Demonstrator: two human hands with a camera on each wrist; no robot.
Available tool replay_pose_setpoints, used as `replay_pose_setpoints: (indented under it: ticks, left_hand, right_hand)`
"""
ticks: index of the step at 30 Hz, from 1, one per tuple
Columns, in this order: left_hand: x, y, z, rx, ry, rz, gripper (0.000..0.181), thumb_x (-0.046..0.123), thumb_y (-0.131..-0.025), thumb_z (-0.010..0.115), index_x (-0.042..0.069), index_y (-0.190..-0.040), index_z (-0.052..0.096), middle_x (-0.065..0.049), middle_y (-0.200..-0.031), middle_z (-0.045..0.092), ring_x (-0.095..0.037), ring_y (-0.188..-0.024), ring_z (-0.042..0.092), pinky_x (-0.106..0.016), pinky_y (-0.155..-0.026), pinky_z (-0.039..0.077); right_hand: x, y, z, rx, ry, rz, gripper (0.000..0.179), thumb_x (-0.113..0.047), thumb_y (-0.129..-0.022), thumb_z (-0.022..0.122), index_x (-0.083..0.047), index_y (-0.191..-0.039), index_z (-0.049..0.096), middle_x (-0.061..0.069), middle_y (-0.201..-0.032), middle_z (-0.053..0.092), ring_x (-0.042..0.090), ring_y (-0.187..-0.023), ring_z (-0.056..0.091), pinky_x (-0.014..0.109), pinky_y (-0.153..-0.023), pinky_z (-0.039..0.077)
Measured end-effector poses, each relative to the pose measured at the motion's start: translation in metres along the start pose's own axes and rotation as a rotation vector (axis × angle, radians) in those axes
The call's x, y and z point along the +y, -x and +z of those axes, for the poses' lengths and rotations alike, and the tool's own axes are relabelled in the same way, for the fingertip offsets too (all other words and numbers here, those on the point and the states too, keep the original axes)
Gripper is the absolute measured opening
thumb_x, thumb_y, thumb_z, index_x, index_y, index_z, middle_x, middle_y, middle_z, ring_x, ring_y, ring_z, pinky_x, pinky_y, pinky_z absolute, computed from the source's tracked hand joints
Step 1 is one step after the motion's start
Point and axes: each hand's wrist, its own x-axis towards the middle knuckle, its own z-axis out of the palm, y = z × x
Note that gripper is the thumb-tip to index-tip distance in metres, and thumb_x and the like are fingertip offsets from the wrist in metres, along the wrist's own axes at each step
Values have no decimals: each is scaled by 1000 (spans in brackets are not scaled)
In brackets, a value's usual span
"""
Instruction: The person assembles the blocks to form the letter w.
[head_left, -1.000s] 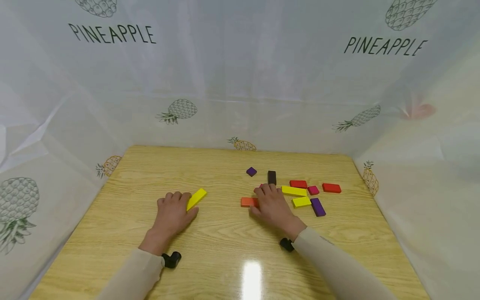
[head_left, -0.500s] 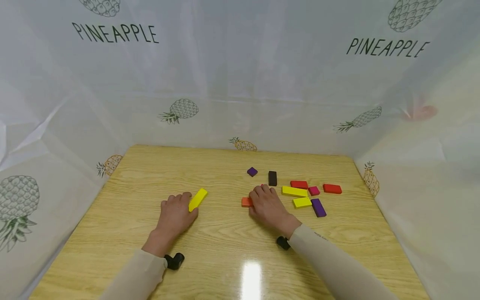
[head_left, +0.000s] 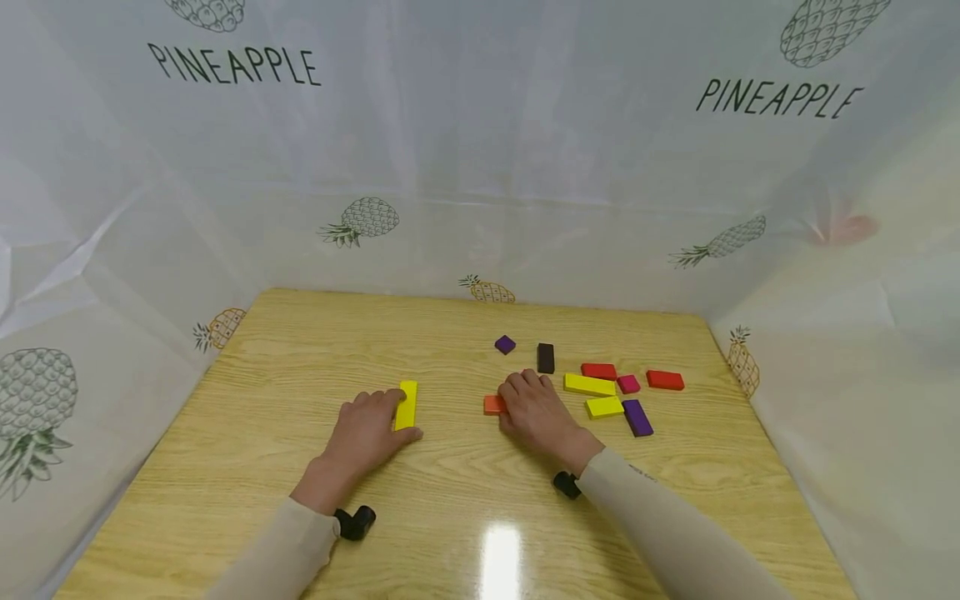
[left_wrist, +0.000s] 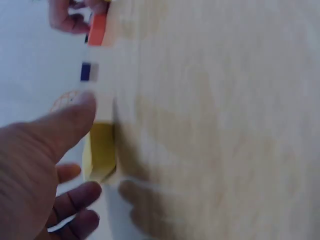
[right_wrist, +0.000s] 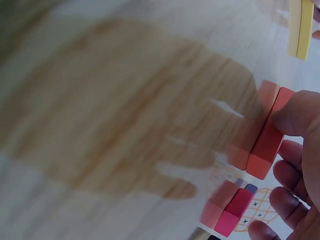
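In the head view my left hand (head_left: 363, 433) has its thumb at the near end of a long yellow block (head_left: 406, 406) and its index finger by the far end. The left wrist view shows the same yellow block (left_wrist: 102, 147) between thumb and fingers, the other fingers loosely bent. To the right, my right hand (head_left: 542, 419) holds an orange block (head_left: 492, 405), partly covered by the hand. Seen from the right wrist, the thumb presses the orange block's (right_wrist: 268, 142) near face, with fingers behind it. A magenta block (right_wrist: 234, 212) lies beyond those fingers.
Right of the right hand lie a yellow block (head_left: 589, 384), a shorter yellow block (head_left: 604, 407), red blocks (head_left: 665, 380), a magenta block (head_left: 628, 384) and a purple block (head_left: 637, 417). Farther back are a black block (head_left: 546, 357) and a small purple block (head_left: 506, 344). A pineapple-print sheet encloses the table.
The left hand has moved right, and the yellow block has turned from slanted to nearly straight away from me. The right hand has shifted slightly left over the orange block, then stayed put.
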Motion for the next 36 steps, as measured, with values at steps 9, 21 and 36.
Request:
replay_pose_setpoints:
  ticks: [9, 21, 36]
  left_hand:
    - [-24, -11, -14, -92, -2, 205, 75, 48, -87, 85, 12, -148, 58, -13, -159, 49, -43, -141, 41, -66, -109, 37]
    - [-17, -23, -16, -107, -5, 246, 60, 40, -85, 83, 12, -133, 60, -9, -145, 59, -36, -131, 48, -56, -104, 39]
    - [15, -15, 11, 5, -59, 220, 69, 51, -84, 84, 9, -134, 61, -10, -137, 61, -35, -124, 50, -52, -100, 42]
  right_hand:
    - [-1, 0, -1, -15, -20, 6, 20, -24, -96, 73, -10, -109, 65, 6, -110, 65, 28, -101, 55, 42, -84, 46]
    - [-1, 0, -1, -26, -35, 9, 20, -25, -96, 72, -11, -109, 65, 5, -111, 65, 27, -102, 54, 42, -85, 46]
    - [0, 2, 0, -4, -40, 0, 19, -23, -96, 72, -11, -109, 66, 5, -109, 65, 27, -100, 54, 41, -82, 44]
